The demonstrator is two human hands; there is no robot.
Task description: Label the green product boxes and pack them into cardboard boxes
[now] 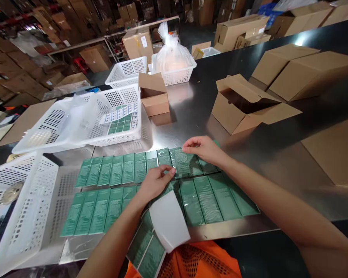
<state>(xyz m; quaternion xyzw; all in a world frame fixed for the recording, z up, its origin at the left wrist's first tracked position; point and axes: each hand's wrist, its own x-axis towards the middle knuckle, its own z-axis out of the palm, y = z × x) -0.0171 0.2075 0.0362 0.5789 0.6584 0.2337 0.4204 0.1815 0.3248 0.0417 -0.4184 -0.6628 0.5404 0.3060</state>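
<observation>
Two rows of green boxes, the far row (128,168) and the near row (206,199), lie side by side on the metal table; several have shiny clear wrap. My left hand (156,181) is closed over the middle of the rows, thumb and forefinger together at a far-row box. From beneath its palm a curled sheet of green stickers (146,247) hangs towards my lap, its white back (169,222) partly turned up. Just right of it, my right hand (204,150) pinches thumb and forefinger above a wrapped box (181,162). Anything between those fingertips is too small to make out.
A white basket (118,137) at the back left holds more green sheets and printed labels. Other white baskets (43,216) stand left and behind. Open cardboard boxes (234,116) sit on the table (188,131) to the right. A tied plastic bag (174,54) rests in a rear basket.
</observation>
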